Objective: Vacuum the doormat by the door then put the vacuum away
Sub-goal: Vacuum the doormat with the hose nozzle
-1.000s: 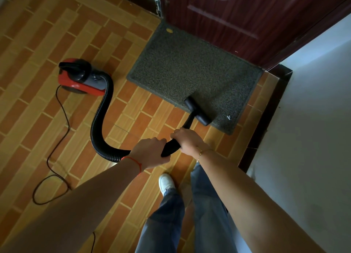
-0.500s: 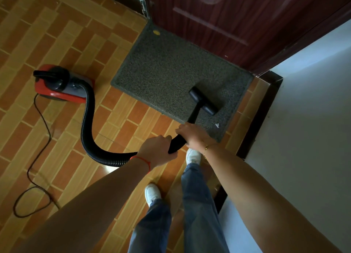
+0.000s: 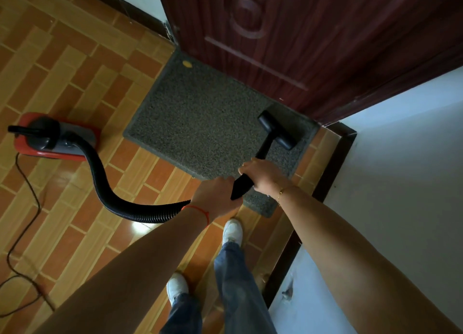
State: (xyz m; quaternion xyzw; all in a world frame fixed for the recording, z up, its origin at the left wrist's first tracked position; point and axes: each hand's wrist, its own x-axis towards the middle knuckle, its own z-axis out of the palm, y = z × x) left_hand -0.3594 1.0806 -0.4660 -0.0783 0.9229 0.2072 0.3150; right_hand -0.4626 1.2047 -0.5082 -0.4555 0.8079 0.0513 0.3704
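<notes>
While we grip the black wand with both hands, left hand low by the hose, right hand higher, its nozzle sits on the doormat near the corner by the door. We judge vacuuming is under way; next, sweep toward the mat's uncovered left side. The red vacuum waits on the floor off the mat's left edge.

The brush head sits on the doormat at its far right corner, hemmed in by the door behind and the wall with its dark skirting to the right. Leftward the mat lies open, bar a small yellow scrap near its far left corner. The hose and cord cross the tiled floor at left.
</notes>
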